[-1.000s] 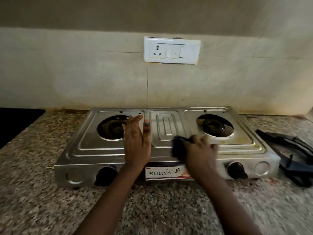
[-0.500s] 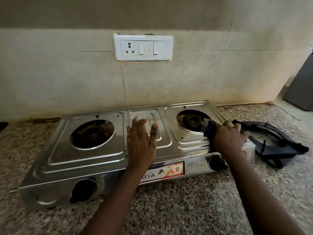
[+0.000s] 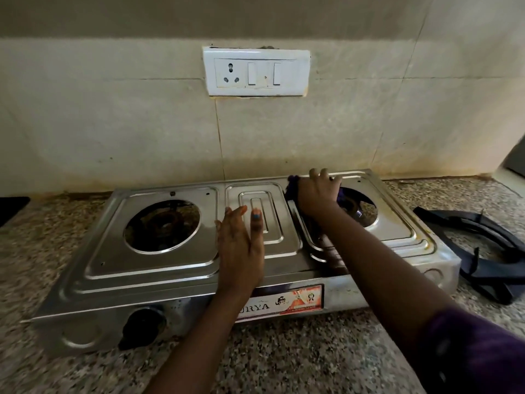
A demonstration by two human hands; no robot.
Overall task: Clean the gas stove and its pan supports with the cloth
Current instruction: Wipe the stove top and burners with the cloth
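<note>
Stove [image 3: 159,268]: steel 2-burner, sits on speckled counter [image 3: 298,362] against tiled wall. R hand [image 3: 318,194] at far edge of R burner well, fingers curled over dark purple cloth [image 3: 292,186], grip grasping it, cloth pressed on stove top betw center panel and R burner opening [image 3: 360,209]; cloth also shows under palm on burner side. L hand [image 3: 241,245] flat on stove top just L of center ribbed panel, fingers straight, grip released, holding nothing, palm down. L burner opening [image 3: 163,226] bare, no support on it. Black knob [image 3: 143,327] on front L; label [image 3: 287,301] at front center, partly hidden by L forearm. Pan supports [image 3: 483,251], dark, lie on counter just R of stove. Socket plate [image 3: 255,71] on wall above.
</note>
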